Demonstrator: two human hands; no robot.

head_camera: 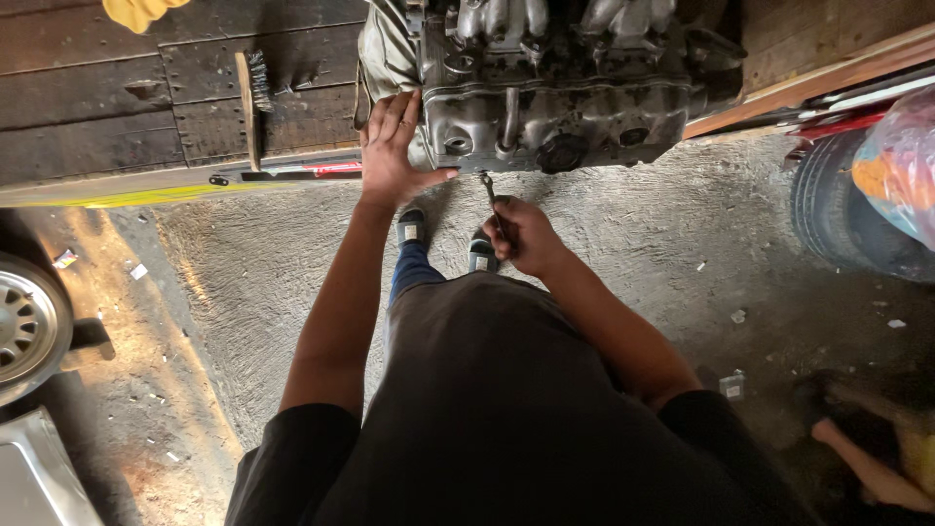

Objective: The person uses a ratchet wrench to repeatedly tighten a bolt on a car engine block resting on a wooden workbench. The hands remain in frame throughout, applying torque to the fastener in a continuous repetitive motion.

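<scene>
- Engine [555, 88] sits on a wooden bed's [117, 88] edge, ahead of the person.
- Left hand [392, 146]: fingers spread flat against the engine's left corner, holding nothing.
- Right hand [521, 234]: closed around a wrench [490, 191].
- Wrench's long axis runs from the fist up toward the engine's lower edge; its head lies just below the casing, contact unclear.
- Brush [255, 97] lies on the bed, left of the engine.

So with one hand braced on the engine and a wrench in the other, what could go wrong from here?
1. The engine block sits at the edge of the wooden platform, above the shoes; a hard pull might shift it toward the feet.
2. The right hand holds the wrench close under the block; a slip could bang knuckles on metal.
3. The left hand presses a possibly greasy casing and may slide.
</scene>
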